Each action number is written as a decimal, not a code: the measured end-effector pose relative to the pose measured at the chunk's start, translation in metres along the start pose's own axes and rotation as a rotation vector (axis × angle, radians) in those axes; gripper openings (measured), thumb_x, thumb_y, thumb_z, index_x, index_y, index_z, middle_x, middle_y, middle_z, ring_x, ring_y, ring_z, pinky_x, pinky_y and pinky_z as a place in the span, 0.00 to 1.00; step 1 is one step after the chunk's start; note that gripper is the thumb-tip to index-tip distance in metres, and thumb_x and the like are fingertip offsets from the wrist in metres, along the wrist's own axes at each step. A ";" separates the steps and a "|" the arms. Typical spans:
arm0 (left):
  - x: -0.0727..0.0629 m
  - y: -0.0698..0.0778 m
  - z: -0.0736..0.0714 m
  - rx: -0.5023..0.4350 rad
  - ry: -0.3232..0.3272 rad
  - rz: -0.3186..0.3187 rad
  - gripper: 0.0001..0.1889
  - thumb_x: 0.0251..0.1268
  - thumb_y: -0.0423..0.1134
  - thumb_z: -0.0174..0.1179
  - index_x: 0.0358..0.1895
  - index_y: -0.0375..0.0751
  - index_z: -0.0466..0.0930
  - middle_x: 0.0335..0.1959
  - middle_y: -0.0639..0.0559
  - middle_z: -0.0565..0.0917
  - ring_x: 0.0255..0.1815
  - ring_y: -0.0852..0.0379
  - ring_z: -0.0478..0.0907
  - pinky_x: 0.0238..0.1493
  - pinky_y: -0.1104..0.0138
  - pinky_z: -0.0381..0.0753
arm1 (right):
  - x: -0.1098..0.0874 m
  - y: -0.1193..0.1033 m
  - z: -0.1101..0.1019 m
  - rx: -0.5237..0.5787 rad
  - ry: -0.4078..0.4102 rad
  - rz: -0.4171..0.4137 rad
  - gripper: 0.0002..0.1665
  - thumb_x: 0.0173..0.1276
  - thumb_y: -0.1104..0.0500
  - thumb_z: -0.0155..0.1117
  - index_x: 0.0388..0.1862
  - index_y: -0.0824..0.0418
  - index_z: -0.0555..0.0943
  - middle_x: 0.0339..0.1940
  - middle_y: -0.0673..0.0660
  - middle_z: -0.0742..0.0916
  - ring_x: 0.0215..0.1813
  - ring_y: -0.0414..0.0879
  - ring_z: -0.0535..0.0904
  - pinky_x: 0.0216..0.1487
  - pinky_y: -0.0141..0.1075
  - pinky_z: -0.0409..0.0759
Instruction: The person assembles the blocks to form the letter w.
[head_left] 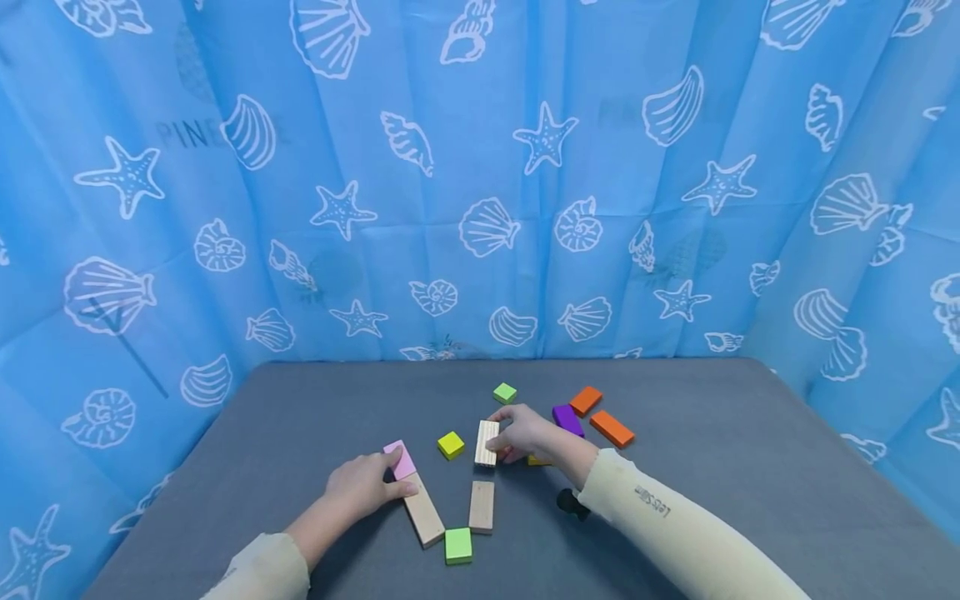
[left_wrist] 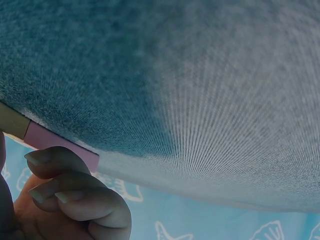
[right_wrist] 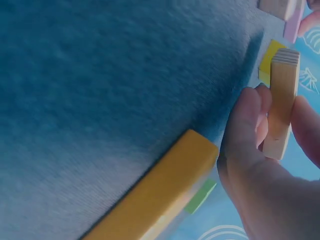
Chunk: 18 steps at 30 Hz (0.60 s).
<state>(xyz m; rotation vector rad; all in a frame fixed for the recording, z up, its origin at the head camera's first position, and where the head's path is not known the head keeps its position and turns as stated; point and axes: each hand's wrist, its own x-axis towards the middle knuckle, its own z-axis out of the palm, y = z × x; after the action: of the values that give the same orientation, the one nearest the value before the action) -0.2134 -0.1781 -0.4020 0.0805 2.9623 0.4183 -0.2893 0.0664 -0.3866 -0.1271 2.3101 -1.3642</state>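
Observation:
My right hand pinches a plain wooden block between thumb and fingers. In the right wrist view that wooden block stands on end in the grip, its ridged end up. Over on the left, my left hand rests at a pink block and a longer wooden block, which lie end to end. Its index finger touches the pink one and its thumb lies over the wooden one. The left wrist view shows loosely bent fingers beside the pink block.
Between the hands lies a yellow block. A green block and another wooden block lie nearer. Farther back is a small green block. Purple and orange blocks lie right, near a partly hidden yellow-orange block.

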 end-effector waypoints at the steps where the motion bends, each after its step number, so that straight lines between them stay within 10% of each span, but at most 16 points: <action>1: 0.000 0.000 0.000 0.001 -0.001 -0.002 0.39 0.55 0.60 0.67 0.67 0.40 0.72 0.58 0.37 0.79 0.58 0.38 0.76 0.51 0.43 0.75 | 0.000 0.001 0.001 -0.010 -0.003 -0.003 0.21 0.64 0.69 0.66 0.56 0.67 0.76 0.36 0.60 0.81 0.32 0.49 0.79 0.40 0.41 0.83; 11: 0.000 0.000 -0.001 -0.004 -0.014 -0.024 0.39 0.55 0.60 0.67 0.67 0.41 0.72 0.58 0.36 0.79 0.59 0.37 0.75 0.53 0.42 0.74 | -0.001 0.006 0.009 -0.195 0.020 -0.051 0.18 0.63 0.68 0.68 0.52 0.67 0.79 0.27 0.57 0.80 0.28 0.45 0.76 0.34 0.39 0.81; 18: 0.000 0.000 -0.001 -0.006 -0.020 -0.022 0.40 0.55 0.60 0.67 0.68 0.40 0.72 0.58 0.36 0.79 0.59 0.37 0.75 0.53 0.43 0.73 | -0.002 0.007 0.012 -0.299 0.002 -0.072 0.18 0.65 0.62 0.68 0.53 0.63 0.79 0.41 0.58 0.80 0.35 0.48 0.76 0.36 0.41 0.79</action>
<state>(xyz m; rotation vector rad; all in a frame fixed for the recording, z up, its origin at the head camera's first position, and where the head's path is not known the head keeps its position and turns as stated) -0.2137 -0.1781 -0.4010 0.0508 2.9388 0.4214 -0.2815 0.0609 -0.3971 -0.3044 2.5194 -1.0416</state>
